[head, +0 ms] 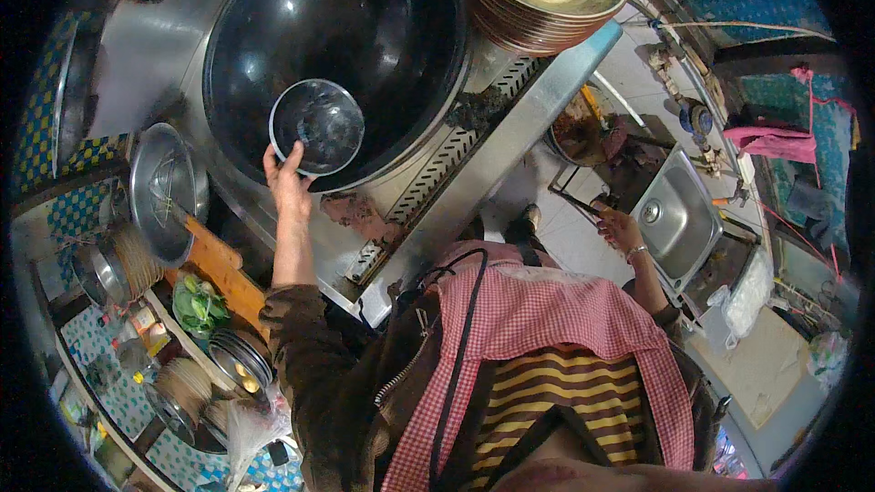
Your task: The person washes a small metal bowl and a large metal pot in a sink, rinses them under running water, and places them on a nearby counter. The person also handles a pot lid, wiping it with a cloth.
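Observation:
With thumb and fingers on its near rim, my left hand [287, 178] holds a round bowl [318, 126] over the near left part of a large black wok [328, 20]. The bowl looks glassy or metallic; whether it holds liquid I cannot tell. Set in a steel stove top, the wok has a slotted metal strip [437, 164] beside it. Off to the right, my right hand [618, 229], with a bracelet at the wrist, is curled near a thin dark bar or handle beside the steel sink; a grip on it is not clear.
A stack of patterned plates [547, 20] stands at the stove's top right edge. On the left are a metal basin [164, 191], an orange-brown board [219, 266], leafy greens [198, 304] and stacked dishes. A steel sink [673, 219] and a bucket-like container [581, 130] lie to the right.

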`<state>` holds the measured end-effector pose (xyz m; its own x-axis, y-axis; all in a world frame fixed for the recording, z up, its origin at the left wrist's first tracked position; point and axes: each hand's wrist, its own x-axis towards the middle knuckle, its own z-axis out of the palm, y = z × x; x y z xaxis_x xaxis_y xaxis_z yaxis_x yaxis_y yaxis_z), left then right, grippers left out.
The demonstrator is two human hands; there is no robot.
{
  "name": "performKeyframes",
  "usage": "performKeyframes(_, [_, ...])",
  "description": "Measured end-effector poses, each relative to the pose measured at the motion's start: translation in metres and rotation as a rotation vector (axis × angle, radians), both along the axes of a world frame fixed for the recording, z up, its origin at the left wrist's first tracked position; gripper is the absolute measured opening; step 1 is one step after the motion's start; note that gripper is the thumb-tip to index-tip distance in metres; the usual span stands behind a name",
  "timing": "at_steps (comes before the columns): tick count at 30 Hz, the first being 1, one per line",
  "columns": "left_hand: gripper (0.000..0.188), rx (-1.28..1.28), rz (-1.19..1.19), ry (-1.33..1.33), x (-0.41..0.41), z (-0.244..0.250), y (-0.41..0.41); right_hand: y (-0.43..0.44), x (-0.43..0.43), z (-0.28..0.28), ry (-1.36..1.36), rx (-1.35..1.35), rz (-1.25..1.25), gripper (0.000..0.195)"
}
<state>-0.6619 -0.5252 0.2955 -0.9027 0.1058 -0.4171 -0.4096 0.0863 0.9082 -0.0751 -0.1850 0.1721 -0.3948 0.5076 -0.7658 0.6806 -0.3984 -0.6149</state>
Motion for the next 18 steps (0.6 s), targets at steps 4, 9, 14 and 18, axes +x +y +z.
performKeyframes(4, [0.057, 0.059, -0.049, -0.081, -0.011, -0.016, 0.066, -0.001, 0.009, 0.006, -0.011, -0.010, -0.026, 0.026])
performKeyframes(9, [0.063, 0.340, -0.005, -0.229, -0.054, -0.051, 0.148, 0.003, 0.036, 0.000, -0.063, -0.067, -0.149, 0.027])
performKeyframes(14, [0.047, 0.495, 0.103, -0.133, -0.123, -0.032, 0.206, -0.013, 0.056, 0.013, -0.053, -0.045, -0.178, 0.029])
performKeyframes(18, [0.052, 0.474, 0.171, 0.005, -0.195, -0.016, 0.181, -0.013, 0.069, 0.002, -0.096, -0.153, -0.172, 0.025])
